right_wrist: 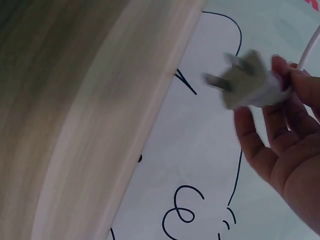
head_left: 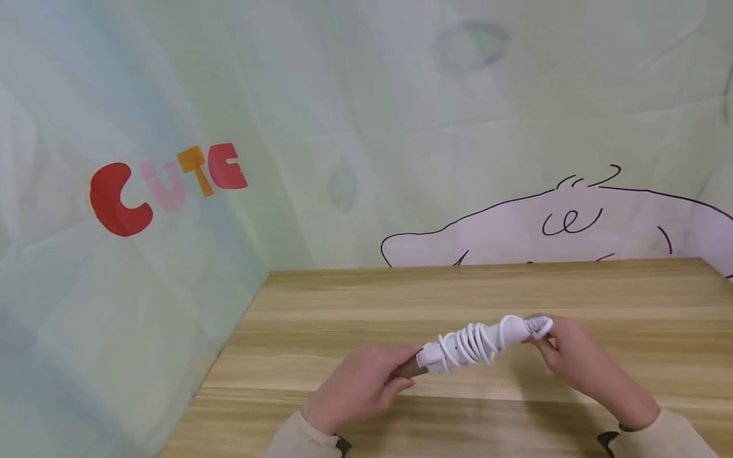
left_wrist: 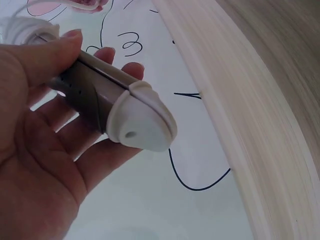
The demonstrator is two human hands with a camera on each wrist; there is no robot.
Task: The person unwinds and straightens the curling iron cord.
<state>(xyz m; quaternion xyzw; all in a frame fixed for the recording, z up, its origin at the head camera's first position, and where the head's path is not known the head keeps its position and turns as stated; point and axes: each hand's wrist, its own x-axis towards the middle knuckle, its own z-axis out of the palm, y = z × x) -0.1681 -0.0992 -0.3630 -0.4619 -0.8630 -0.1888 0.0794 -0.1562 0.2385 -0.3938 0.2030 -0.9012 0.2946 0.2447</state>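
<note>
A white hair straightener (head_left: 512, 331) with a grey-brown barrel hangs over the wooden table, a white cord (head_left: 474, 343) wound several times round its handle. My left hand (head_left: 366, 378) holds it by the barrel, thumb on one side and fingers on the other. In the left wrist view, the barrel's white end cap (left_wrist: 142, 127) points away from the palm. My right hand (head_left: 586, 359) is at the handle's cord end. In the right wrist view, its thumb and fingers pinch a white two-pin plug (right_wrist: 247, 82) where the cord meets it.
The light wood table (head_left: 298, 318) lies under both hands. A pale cloth backdrop (head_left: 366, 127) rises behind it and at the left, with coloured letters (head_left: 123, 200) reading CUTE and a line-drawn cartoon figure (head_left: 515, 229) by the back edge.
</note>
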